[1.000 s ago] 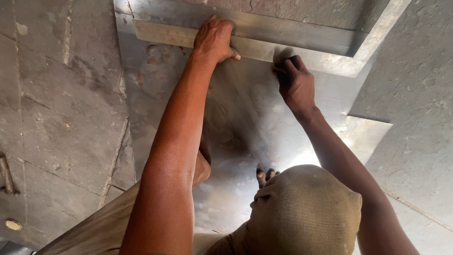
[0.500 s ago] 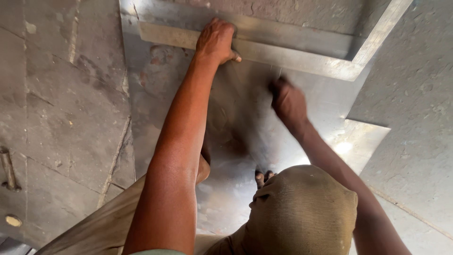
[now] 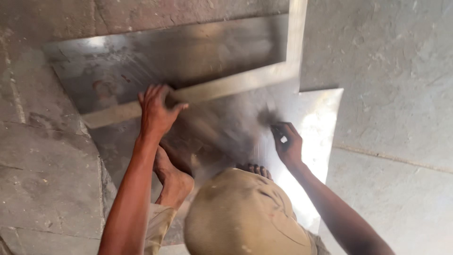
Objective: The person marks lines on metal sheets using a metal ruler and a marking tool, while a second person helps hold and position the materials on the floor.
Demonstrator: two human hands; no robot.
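From the head camera, a shiny metal sheet lies on the stone floor. Across the sheet rests an L-shaped steel square; the left hand presses down flat on its long arm, fingers spread. Just below the square, the right hand is closed around a small dark marking tool, tip touching the sheet. A bare foot stands on the sheet's near part.

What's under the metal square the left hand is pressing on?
The metal square lies flat on a shiny metal sheet, which rests on the concrete floor. The left hand covers part of the square's long arm. The floor beneath the sheet is hidden.
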